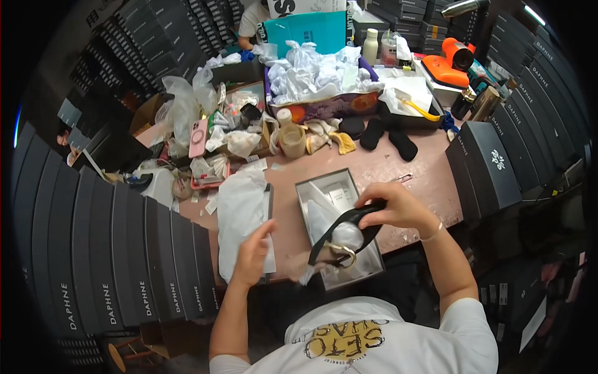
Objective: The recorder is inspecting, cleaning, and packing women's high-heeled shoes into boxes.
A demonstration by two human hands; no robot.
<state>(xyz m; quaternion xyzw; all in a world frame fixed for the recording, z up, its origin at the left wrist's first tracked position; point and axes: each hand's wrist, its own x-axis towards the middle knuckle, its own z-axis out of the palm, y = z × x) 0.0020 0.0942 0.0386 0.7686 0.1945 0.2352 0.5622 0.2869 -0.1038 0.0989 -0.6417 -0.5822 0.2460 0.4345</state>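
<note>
My right hand [389, 206] grips a black shoe [321, 246] by its upper end. The shoe has a gold-coloured ring-shaped buckle, a ball of white paper is tucked inside it, and its lower end is blurred. Beneath it sits an open grey shoebox [302, 199], with white paper and a small white printed piece inside. Empty, with its fingers apart, my left hand [252, 254] is beside a sheet of white tissue paper [233, 209]. That sheet covers most of a dark-edged box lid [269, 206] left of the shoebox.
Dark shoeboxes [131, 262] stand in rows at the left, and more [476, 168] are stacked at the right. A carton of crumpled white paper [317, 71], a bottle [291, 138], black pads [402, 144] and an orange tool [445, 70] occupy the table's far side. Another person [248, 28] is behind.
</note>
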